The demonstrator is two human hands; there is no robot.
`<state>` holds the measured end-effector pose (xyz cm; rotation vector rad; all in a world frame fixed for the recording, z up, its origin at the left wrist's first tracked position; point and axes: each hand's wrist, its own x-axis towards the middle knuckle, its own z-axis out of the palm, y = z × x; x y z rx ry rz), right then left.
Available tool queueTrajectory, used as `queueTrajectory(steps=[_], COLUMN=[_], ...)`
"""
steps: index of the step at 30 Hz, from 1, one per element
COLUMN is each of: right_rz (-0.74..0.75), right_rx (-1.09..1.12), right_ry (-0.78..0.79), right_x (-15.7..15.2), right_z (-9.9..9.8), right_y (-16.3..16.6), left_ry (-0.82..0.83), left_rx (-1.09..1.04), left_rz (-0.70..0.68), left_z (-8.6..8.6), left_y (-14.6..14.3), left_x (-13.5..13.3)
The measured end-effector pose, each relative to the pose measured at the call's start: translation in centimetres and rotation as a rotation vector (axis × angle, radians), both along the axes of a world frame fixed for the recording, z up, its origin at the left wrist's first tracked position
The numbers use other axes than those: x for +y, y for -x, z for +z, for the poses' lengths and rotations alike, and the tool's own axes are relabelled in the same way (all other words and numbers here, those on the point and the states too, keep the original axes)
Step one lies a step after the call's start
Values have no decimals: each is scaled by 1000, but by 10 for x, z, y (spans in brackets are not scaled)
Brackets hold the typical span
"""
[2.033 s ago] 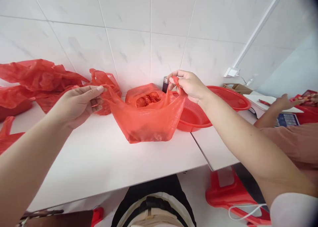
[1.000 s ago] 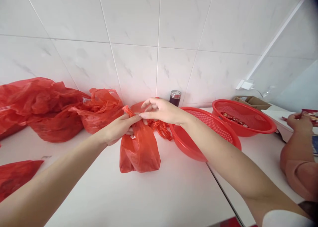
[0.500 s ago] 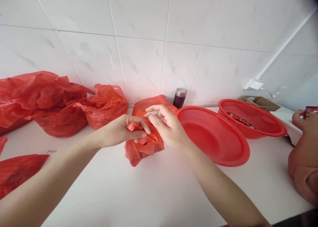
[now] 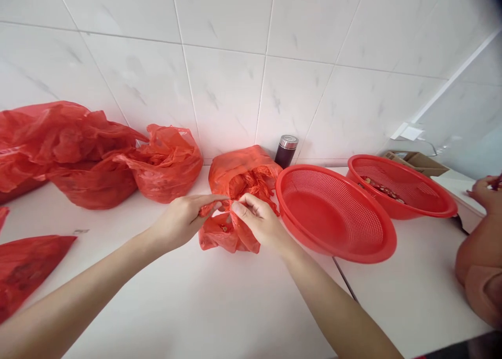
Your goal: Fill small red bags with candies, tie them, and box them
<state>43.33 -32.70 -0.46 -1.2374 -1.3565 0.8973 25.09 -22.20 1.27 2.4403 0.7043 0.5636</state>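
A small red plastic bag [image 4: 219,236] lies on the white counter [image 4: 204,306] in the middle of the view. My left hand [image 4: 182,224] pinches one of its handles from the left. My right hand [image 4: 261,224] pinches the other handle from the right, fingers closed; the two sets of fingertips nearly meet above the bag. Just behind them sits another red bag [image 4: 241,173] with bunched red plastic inside.
Two red mesh baskets [image 4: 333,215] [image 4: 403,189] stand to the right, a dark flask [image 4: 286,150] against the tiled wall. Crumpled red bags [image 4: 90,157] pile up at the left; a flat one [image 4: 27,267] lies near the left edge. Another person's arm [image 4: 480,259] is at far right.
The bag was held wide open two seconds ago. My hands have since come together, gathered its handles and lowered it, bunched, onto the counter. The view has tilted slightly.
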Motion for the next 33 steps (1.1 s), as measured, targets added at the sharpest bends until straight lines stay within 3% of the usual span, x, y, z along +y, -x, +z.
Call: queueTrajectory(steps=[3,7,9,12,16,21,26,33], right_rz=[-204,-422,-465,-533,-540,-457,-387,-374], right_rx=[-7,66,81,7,-266,-436,-470,-560], right_ry=[-19,62,73,10,27,8,5,49], right_x=[-5,4,11,17,14,7,6,10], right_z=[-27,-73,-85,-87,-88,-119,-145,-160], right_y=[-11,-29,-31,-21,-6,-15,-37,-49], left_ry=[132,319,386,386,313,192,83,75], left_rx=[68,43,-56,-209,-225,-24,269,504], left_rz=[48,248,316,359,391,426,447,417], left_z=[-16,-39,-51,-71,-101,-126,-136,-136], left_y=[23,47,44,21,-20,-44,-45,-48], left_x=[10,23,26,25,15,10,24,36])
